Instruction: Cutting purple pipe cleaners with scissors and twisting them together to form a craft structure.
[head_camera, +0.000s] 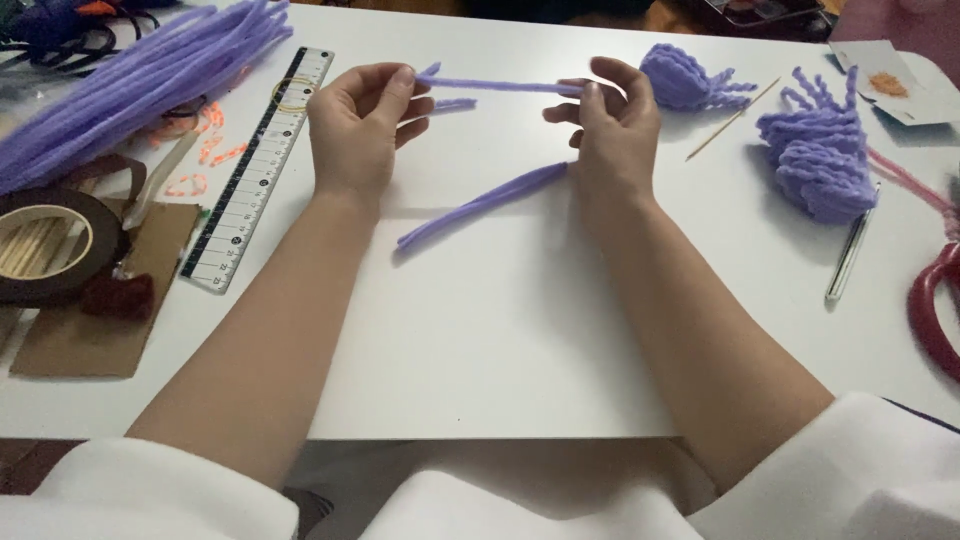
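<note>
I've got a purple stem (500, 86) pinched between both hands, up over the far middle of the table (500, 330). My left hand (362, 125) grips its left end between thumb and forefinger, the tip poking out just past my fingertips. My right hand (610, 125) clamps the other end, fingers curled round it. The stem runs level, its long axis going left to right, nearly parallel to the table's far edge, stretched taut between my two grips and lifted off the surface. A second short piece (455, 103) juts from under my left fingers, pointing right; I can't tell if it belongs to the same stem.

Below my right hand another stem (480, 205) lies flat, slanting from under my wrist down toward the near left, well apart from my left hand.

Along the left side a ruler (255, 175) lies on its length, pointing from the far edge toward me, a rubber band (293, 93) resting on its far end. Beyond it, at the far left corner, sits a thick bundle (140, 85) of purple stems. A tape roll (45, 245) sits on cardboard (100, 330) at the left edge.

To my right, two curled purple pieces: a small one (685, 78) just beside my right hand, a bigger one (815, 150) nearer the right edge, with a thin stick (730, 122) between them.
</note>
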